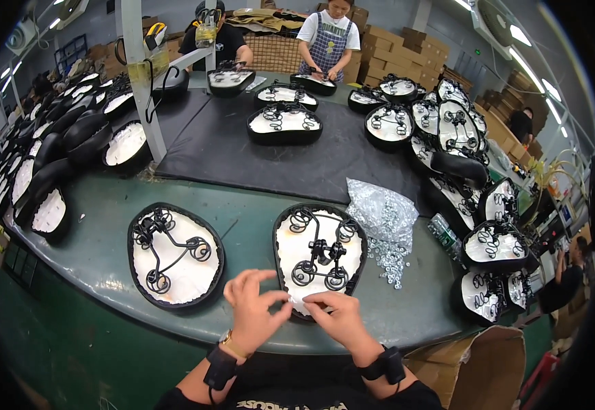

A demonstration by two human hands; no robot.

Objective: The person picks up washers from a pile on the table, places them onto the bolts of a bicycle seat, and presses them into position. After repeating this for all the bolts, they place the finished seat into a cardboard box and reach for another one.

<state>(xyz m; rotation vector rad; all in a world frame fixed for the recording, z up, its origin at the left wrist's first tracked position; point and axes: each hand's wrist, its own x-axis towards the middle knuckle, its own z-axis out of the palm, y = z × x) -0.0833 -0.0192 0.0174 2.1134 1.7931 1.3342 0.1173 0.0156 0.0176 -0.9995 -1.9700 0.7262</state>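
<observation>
An upturned bicycle saddle [318,239] with a white underside, black rim and black coil springs lies on the green table [106,246] right in front of me. My left hand [253,304] and my right hand [338,314] meet over its near end, fingertips pinching a small white piece [296,299] between them. A second upturned saddle [174,254] with a spring frame lies just left of it, untouched.
A clear bag of small metal washers [383,215] spills loose pieces [389,263] to the right. Many saddles are stacked along both table edges and on a dark mat [242,150]. Two people work at the far side. A cardboard box [482,362] stands at lower right.
</observation>
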